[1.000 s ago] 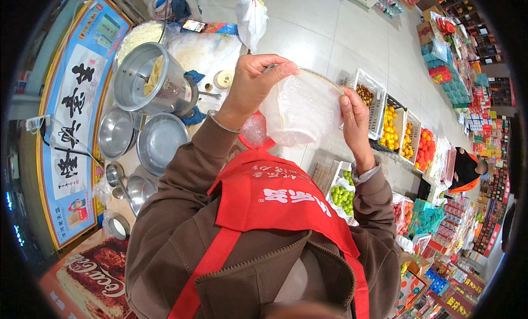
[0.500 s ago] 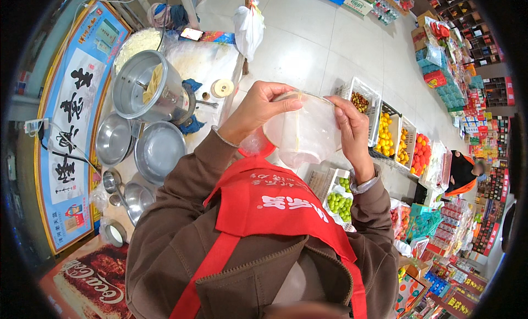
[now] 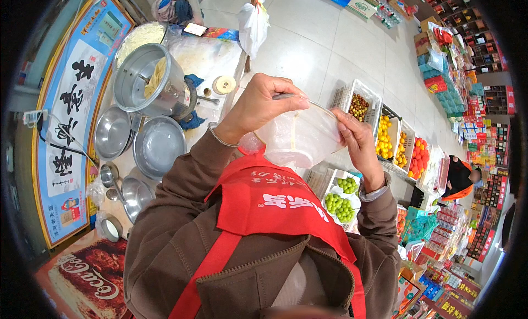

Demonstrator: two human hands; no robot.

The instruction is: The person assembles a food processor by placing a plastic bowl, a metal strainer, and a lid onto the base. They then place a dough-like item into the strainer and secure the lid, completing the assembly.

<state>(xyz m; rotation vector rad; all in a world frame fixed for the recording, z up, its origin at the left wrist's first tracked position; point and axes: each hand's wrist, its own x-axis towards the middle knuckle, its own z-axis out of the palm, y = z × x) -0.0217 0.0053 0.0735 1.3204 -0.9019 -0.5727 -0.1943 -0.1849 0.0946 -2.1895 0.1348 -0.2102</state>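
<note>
Before my chest is a translucent white mesh filter bag [image 3: 301, 136], with a yellowish seam down its side and a thin rim along its far edge. My left hand [image 3: 263, 106] pinches that rim at the left between thumb and fingers. At the right end of the rim, my right hand [image 3: 358, 146] grips it, thumb on the near side. The bag hangs down toward my red apron [image 3: 275, 192] and looks empty. Clear plastic [image 3: 251, 143] shows partly behind the bag's left side; the rest of it is hidden.
Left of me, a worktop holds a large metal pot [image 3: 129, 85] with yellowish cloth inside, metal basins [image 3: 159, 148], a ladle [image 3: 122, 195] and a phone [image 3: 194, 29]. Fruit crates [image 3: 379, 107] stand on the floor at right. A person [image 3: 457, 179] is farther right.
The filter bag has tipped, so its mouth looks narrower and its side shows more. My left hand has turned and risen slightly; my right hand has shifted a little right and down.
</note>
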